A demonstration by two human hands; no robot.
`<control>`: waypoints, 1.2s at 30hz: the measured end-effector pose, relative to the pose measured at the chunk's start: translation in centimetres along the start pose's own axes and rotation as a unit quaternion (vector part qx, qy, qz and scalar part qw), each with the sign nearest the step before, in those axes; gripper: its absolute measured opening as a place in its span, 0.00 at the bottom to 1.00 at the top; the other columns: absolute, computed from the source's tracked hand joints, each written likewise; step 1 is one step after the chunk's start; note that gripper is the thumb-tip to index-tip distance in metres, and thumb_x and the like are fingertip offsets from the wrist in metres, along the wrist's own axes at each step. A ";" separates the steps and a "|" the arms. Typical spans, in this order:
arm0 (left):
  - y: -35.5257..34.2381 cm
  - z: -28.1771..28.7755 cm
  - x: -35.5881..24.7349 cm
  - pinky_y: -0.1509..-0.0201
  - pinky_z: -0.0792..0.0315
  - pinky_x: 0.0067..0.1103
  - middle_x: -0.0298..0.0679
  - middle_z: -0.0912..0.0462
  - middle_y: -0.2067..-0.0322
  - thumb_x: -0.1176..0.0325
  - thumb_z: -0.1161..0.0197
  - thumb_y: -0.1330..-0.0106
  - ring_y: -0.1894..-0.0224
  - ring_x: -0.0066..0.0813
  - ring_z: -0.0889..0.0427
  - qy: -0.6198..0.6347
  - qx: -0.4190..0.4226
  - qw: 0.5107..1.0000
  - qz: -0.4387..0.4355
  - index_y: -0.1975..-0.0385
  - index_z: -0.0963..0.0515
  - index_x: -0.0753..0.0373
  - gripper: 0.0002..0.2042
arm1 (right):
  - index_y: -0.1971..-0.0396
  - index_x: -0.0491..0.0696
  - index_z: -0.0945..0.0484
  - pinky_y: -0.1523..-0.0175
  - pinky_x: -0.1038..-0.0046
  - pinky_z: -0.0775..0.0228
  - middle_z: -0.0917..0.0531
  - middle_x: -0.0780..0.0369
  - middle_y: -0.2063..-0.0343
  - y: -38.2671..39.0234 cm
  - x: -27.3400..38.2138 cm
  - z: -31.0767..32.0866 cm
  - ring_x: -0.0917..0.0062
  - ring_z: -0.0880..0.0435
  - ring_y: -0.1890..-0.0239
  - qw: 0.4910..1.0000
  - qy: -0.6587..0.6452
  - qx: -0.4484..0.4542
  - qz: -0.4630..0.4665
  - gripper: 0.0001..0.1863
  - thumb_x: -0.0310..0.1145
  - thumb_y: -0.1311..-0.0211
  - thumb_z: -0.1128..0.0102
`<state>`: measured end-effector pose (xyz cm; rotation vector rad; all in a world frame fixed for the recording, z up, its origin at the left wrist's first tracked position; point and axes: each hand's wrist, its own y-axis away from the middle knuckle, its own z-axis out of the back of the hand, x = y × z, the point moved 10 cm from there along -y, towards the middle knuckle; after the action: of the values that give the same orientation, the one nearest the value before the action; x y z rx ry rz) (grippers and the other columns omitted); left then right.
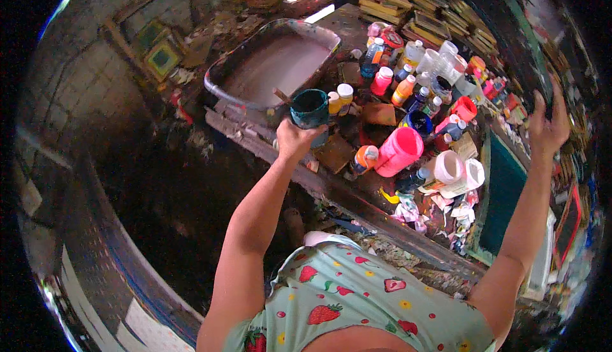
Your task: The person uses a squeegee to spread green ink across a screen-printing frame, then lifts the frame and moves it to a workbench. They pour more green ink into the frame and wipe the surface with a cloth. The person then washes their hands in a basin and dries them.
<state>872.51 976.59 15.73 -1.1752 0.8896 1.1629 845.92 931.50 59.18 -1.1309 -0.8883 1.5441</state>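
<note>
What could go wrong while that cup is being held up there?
The left hand might tilt the dark teal round cup, and anything inside could spill, though I can't tell how full it is.

The cup could knock over the small white-capped plastic bottle, since it's so close.

An arm might bump the tall bright pink open plastic tub, which is crowded in among other containers.

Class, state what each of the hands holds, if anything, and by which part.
Left hand: a teal container, gripped by its side below the open top. Right hand: nothing visibly held.
</note>
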 end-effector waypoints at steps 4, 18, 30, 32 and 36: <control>-1.2 -0.5 0.0 0.45 0.15 0.35 0.46 0.06 0.54 0.59 0.10 0.48 0.54 0.38 0.06 0.086 0.081 0.992 -0.044 0.46 0.14 0.64 0.31 | 0.36 0.44 0.14 0.37 0.69 0.18 0.08 0.54 0.43 -2.0 4.5 -4.9 0.74 0.08 0.44 0.998 -0.019 -0.045 -0.037 0.22 0.27 0.28 0.25; -1.5 8.5 -2.3 0.38 0.19 0.41 0.61 0.12 0.51 0.65 0.20 0.37 0.45 0.55 0.11 -0.053 0.393 0.917 0.037 0.39 0.20 0.70 0.29 | 0.33 0.47 0.15 0.35 0.69 0.18 0.10 0.56 0.39 -19.4 23.1 -22.8 0.71 0.09 0.41 0.992 -0.060 -0.041 0.105 0.21 0.26 0.23 0.30; -19.5 51.7 -11.1 0.38 0.19 0.41 0.44 0.13 0.46 0.73 0.21 0.41 0.43 0.51 0.14 -0.204 -0.115 0.843 -0.484 0.43 0.14 0.61 0.23 | 0.41 0.56 0.13 0.49 0.55 0.16 0.08 0.58 0.56 -28.7 67.6 -52.3 0.58 0.08 0.54 0.902 -0.126 0.289 0.295 0.24 0.40 0.37 0.24; -25.1 54.7 -10.5 0.27 0.28 0.45 0.48 0.19 0.35 0.71 0.24 0.36 0.32 0.56 0.21 -0.278 -0.124 0.844 -0.442 0.35 0.18 0.62 0.27 | 0.45 0.56 0.13 0.50 0.57 0.15 0.09 0.60 0.60 -27.0 72.8 -57.8 0.61 0.07 0.55 0.861 -0.147 0.370 0.317 0.20 0.41 0.37 0.23; -35.0 56.9 -3.4 0.29 0.29 0.43 0.45 0.14 0.43 0.63 0.27 0.28 0.38 0.46 0.17 -0.395 -0.021 0.872 -0.288 0.34 0.19 0.64 0.24 | 0.46 0.58 0.14 0.51 0.55 0.14 0.09 0.62 0.60 -25.2 81.7 -65.0 0.61 0.07 0.56 0.804 -0.222 0.435 0.339 0.19 0.45 0.35 0.24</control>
<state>902.97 1031.92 37.77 -0.7851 -0.1200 1.0157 908.71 1017.32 44.19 -0.3786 0.0833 2.4984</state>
